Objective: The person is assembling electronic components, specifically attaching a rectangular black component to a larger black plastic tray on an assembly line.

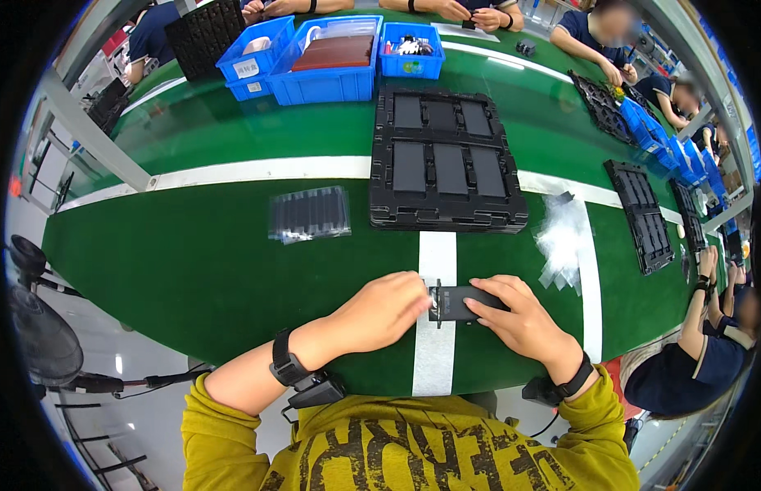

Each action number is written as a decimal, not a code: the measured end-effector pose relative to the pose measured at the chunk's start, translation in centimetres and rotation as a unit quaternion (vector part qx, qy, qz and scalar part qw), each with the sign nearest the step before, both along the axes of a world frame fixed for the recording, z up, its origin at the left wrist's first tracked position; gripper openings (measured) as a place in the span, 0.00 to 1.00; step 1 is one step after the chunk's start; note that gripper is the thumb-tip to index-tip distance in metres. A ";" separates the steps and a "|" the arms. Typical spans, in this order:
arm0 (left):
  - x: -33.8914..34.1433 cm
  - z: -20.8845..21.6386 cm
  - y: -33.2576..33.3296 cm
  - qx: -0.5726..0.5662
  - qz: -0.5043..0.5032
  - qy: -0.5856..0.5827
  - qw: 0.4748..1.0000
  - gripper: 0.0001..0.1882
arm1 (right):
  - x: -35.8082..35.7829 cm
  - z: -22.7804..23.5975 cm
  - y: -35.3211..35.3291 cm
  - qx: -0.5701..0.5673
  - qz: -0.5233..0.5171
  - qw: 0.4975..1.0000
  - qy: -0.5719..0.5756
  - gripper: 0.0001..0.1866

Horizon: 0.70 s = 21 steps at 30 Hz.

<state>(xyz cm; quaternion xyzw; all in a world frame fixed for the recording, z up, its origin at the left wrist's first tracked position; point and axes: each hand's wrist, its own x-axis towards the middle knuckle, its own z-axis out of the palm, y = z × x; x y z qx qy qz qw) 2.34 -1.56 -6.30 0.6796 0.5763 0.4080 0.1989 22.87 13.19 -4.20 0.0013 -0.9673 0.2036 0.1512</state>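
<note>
A flat black rectangular block (458, 304), like a phone battery, lies over the white strip of the table in front of me. My right hand (523, 317) grips its right end, fingers on the upper side and thumb across its face. At the block's left end is a narrow black crosspiece with a shiny edge (434, 304). My left hand (386, 309) is closed with its fingertips against that end, slightly blurred; what they pinch is hidden. Ahead stands a stack of black trays (447, 217) with flat dark pieces in its pockets.
Left of the trays lies a clear-wrapped row of black strips (310, 214); to their right is a pile of clear film pieces (560, 244). Blue bins (323, 88) stand at the back. Another black tray (640, 217) is at right. Co-workers sit along the far and right sides.
</note>
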 end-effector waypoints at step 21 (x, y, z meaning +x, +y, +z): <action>3.3 9.2 -0.9 0.101 0.107 -0.392 0.908 0.10 | -4.0 5.3 -4.4 -0.412 -0.059 0.894 0.166 0.13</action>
